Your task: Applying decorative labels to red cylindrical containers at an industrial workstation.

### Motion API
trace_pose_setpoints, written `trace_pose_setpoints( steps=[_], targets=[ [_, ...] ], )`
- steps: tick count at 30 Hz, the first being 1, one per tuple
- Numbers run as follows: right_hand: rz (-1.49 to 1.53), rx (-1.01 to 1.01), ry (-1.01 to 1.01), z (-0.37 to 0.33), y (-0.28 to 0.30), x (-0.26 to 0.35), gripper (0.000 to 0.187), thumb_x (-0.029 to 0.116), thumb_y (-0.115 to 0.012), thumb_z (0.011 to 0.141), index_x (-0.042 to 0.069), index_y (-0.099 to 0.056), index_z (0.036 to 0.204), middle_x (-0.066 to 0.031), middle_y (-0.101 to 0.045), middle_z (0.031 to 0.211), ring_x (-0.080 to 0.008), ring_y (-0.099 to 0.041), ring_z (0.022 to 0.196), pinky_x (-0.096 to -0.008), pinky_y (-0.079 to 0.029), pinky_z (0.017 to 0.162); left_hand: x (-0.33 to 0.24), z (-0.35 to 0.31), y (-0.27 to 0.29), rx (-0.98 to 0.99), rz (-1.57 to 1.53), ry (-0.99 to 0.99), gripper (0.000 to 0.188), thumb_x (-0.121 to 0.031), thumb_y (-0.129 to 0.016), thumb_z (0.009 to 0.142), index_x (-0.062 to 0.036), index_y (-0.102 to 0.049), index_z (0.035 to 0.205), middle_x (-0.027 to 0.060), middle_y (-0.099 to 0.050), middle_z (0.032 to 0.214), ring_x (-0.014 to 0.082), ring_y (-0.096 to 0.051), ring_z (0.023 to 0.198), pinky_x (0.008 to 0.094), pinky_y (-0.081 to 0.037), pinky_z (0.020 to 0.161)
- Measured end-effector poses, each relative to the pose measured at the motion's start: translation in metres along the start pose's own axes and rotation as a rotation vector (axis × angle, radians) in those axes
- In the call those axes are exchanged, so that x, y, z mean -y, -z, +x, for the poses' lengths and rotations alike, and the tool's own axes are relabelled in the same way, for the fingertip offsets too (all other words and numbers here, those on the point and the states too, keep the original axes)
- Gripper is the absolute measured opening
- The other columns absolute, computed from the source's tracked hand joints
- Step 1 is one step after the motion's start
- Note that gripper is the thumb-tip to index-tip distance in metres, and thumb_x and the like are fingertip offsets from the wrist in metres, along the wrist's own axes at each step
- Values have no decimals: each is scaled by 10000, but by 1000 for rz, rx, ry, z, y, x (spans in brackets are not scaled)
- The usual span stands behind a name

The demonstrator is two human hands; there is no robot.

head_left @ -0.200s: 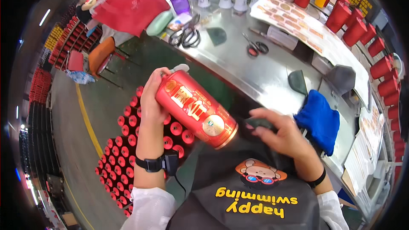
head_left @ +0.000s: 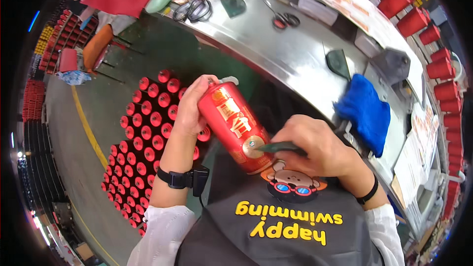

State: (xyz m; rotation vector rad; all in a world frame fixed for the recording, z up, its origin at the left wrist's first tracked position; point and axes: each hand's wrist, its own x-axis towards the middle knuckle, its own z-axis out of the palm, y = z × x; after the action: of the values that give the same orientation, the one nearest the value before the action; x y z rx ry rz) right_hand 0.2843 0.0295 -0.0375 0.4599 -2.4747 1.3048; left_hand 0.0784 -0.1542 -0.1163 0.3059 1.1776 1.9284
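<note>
Your left hand [head_left: 189, 111] holds the bottle [head_left: 235, 127] before your chest, your right hand [head_left: 315, 149] just right of it pressing a tool [head_left: 276, 147] against it. Capped bottles [head_left: 148, 133] stand on the floor, left; the table [head_left: 290, 54] lies ahead, a cloth [head_left: 365, 111] on it.

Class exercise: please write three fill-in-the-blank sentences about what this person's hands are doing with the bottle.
1. The left hand grips a ____ bottle lying on its side.
2. The right hand presses a dark tool onto the round ____ sticker.
3. A ____ cloth lies on the metal table.

Missing words: red; gold; blue
</note>
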Motion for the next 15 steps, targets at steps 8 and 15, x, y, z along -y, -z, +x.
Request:
trace_pose_setpoints(
  steps=[8, 15],
  targets=[
    [-41, 94, -26, -23, -25, -11, 305, 23, -750, 688, 7, -572, 935, -143, -568, 788, -331, -586, 728, -401, -489, 624, 41, -7, -17, 30, -51, 150, 271, -294, -476, 996, -34, -554, 995, 37, -570, 913, 116, -573, 843, 266, -490, 765],
    [-221, 23, 115, -37, -22, -13, 283, 52, -742, 677, 9, -602, 918, -112, -562, 812, -272, -553, 673, -371, -458, 583, 47, -8, -23, 43, -38, 171, 280, -310, -493, 987, -37, -554, 999, 42, -574, 917, 115, -575, 837, 264, -489, 759]
  ],
)
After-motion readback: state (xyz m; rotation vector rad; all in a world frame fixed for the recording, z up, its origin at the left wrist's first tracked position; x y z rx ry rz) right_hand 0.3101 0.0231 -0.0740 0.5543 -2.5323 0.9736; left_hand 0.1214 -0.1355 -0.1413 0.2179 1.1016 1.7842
